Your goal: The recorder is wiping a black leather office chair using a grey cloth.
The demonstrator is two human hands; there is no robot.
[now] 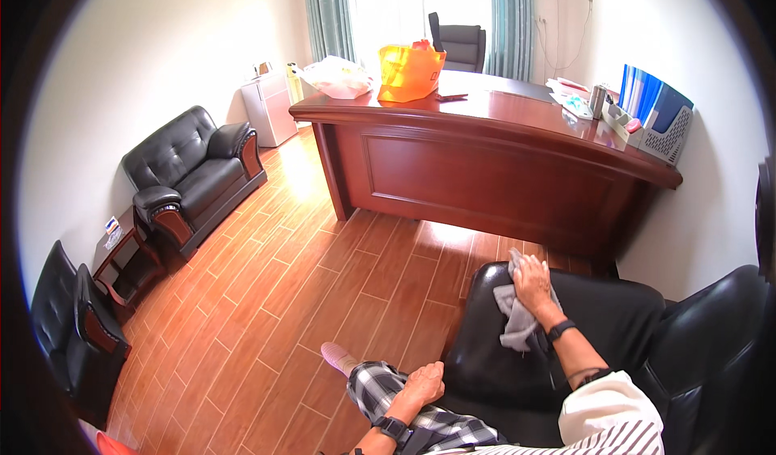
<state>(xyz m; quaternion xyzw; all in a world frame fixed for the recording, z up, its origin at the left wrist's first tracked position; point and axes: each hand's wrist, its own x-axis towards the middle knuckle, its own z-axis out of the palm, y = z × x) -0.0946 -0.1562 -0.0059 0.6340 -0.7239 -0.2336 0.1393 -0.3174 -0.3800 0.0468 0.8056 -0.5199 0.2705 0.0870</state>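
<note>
My right hand point(533, 282) presses a crumpled grey cloth point(518, 321) onto the seat of a black leather chair point(503, 370). One end of the cloth sticks out past the fingertips at the seat's far edge; the rest hangs loosely beneath the palm and wrist. On my bent knee, over checked trousers point(376, 388), rests my left hand point(424, 383), its fingers curled and no object visible in them. Behind my right arm rises the chair's backrest point(709, 334).
A reddish-brown wooden desk point(485, 170) stands ahead, bearing an orange bag point(409, 70), a white plastic bag point(339, 78) and a file holder point(664, 127). Leftward are a black sofa point(188, 158), a side table point(124, 249) and a small cabinet point(271, 109). Wood-look tiles point(291, 297) cover the floor.
</note>
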